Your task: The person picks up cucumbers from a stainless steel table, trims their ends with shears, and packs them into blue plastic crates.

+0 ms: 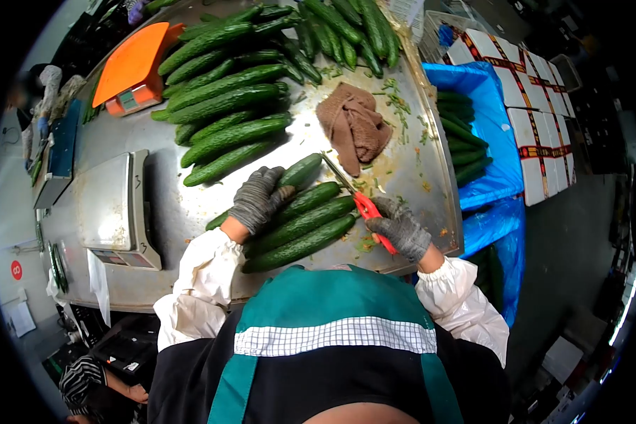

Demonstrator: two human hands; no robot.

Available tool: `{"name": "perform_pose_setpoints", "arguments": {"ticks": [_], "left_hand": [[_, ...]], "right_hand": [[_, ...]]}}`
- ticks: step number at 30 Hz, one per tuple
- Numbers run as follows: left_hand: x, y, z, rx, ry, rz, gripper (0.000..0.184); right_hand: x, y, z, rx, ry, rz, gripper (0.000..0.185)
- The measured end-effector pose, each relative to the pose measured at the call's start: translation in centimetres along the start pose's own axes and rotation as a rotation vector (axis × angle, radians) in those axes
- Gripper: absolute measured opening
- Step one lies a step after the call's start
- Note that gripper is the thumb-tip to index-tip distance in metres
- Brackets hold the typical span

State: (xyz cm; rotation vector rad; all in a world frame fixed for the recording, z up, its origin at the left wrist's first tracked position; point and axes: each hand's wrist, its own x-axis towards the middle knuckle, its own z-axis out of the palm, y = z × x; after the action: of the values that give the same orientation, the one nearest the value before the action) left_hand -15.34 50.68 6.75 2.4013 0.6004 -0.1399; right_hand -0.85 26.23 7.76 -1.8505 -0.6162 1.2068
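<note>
My left hand, in a grey glove, is closed round a green cucumber on the metal table. Beside it on the near side lie more cucumbers, side by side. In my gloved right hand are red-handled scissors; their blades point up and left, with the tips close to the far end of the held cucumber. Whether the blades touch it I cannot tell. Beyond the scissors lies a crumpled brown cloth, with small green scraps around it.
Piled cucumbers cover the table's far part. An orange scale and a white scale stand left. Right of the table edge are blue-lined crates with cucumbers and white boxes. Another person's arm shows at bottom left.
</note>
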Motion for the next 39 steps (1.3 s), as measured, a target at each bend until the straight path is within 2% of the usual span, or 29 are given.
{"name": "perform_pose_setpoints", "arguments": {"ticks": [2, 6, 8, 9, 11, 13, 14, 15, 22, 24, 27, 31, 32, 33, 34, 35, 36, 37, 38, 39], "left_hand": [[-0.3, 0.3, -0.2, 0.083, 0.050, -0.003, 0.046], [-0.2, 0.6, -1.6, 0.172, 0.049, 0.014, 0.045], [0.3, 0.7, -2.9, 0.359, 0.133, 0.080, 0.048], [1.2, -0.1, -3.7, 0.417, 0.225, 0.163, 0.049], [2.5, 1.5, -7.5, 0.510, 0.206, 0.039, 0.048], [4.6, -0.3, -9.9, 0.685, 0.384, 0.172, 0.053], [5.8, 0.5, -11.6, 0.713, 0.317, 0.065, 0.051], [7.5, -0.6, -12.6, 0.783, 0.374, 0.137, 0.050], [14.1, -4.3, -14.2, 0.732, 0.309, 0.244, 0.048], [14.4, -5.3, -13.4, 0.648, 0.378, 0.194, 0.049], [14.3, -5.7, -12.6, 0.665, 0.527, 0.277, 0.051], [10.1, -1.3, -10.8, 0.640, 0.739, 0.290, 0.044], [8.3, -0.3, -9.5, 0.456, 0.626, 0.320, 0.040], [5.8, 2.0, -8.5, 0.323, 0.456, 0.527, 0.037], [5.0, 0.9, -5.6, 0.296, 0.302, 0.460, 0.035], [3.0, 2.2, -3.8, 0.369, 0.193, 0.358, 0.037], [1.7, 1.9, -1.7, 0.527, -0.003, 0.240, 0.043], [0.5, 3.0, -1.1, 0.352, -0.139, 0.116, 0.046], [0.0, 2.2, 0.2, 0.293, -0.204, 0.016, 0.045], [-0.7, 1.9, 1.1, 0.291, -0.199, 0.002, 0.044]], "right_hand": [[-0.3, 0.0, 0.3, -0.044, 0.016, -0.062, 0.040], [-0.7, 0.7, 0.5, 0.187, 0.021, 0.016, 0.038], [-0.8, 1.0, 0.2, 0.304, 0.026, 0.062, 0.040], [-0.8, 1.0, 0.1, 0.303, 0.022, 0.056, 0.040], [-1.1, 0.7, -0.2, 0.399, 0.067, 0.077, 0.042], [-1.3, 1.2, -0.4, 0.511, 0.092, 0.060, 0.044], [-1.5, 1.0, -0.3, 0.506, 0.090, 0.056, 0.044], [-1.7, 0.7, -0.4, 0.554, 0.087, 0.077, 0.044], [-3.0, 1.1, -0.2, 0.572, 0.114, 0.103, 0.046], [-3.5, 1.6, -0.3, 0.549, 0.133, 0.104, 0.046], [-4.3, 2.1, -0.4, 0.521, 0.154, 0.091, 0.046], [-5.6, 1.7, -0.7, 0.554, 0.124, 0.101, 0.047], [-5.8, 1.9, -0.8, 0.544, 0.097, 0.118, 0.048], [-6.1, 1.9, -0.9, 0.548, 0.103, 0.124, 0.048], [-6.3, 1.8, -1.0, 0.531, 0.089, 0.130, 0.048], [-6.5, 1.8, -1.0, 0.513, 0.074, 0.135, 0.048], [-6.7, 2.0, -1.0, 0.515, 0.075, 0.139, 0.048], [-6.7, 2.1, -1.0, 0.515, 0.071, 0.139, 0.048], [-6.7, 2.1, -1.0, 0.516, 0.067, 0.138, 0.048], [-6.8, 2.0, -0.9, 0.519, 0.070, 0.138, 0.048]]}}
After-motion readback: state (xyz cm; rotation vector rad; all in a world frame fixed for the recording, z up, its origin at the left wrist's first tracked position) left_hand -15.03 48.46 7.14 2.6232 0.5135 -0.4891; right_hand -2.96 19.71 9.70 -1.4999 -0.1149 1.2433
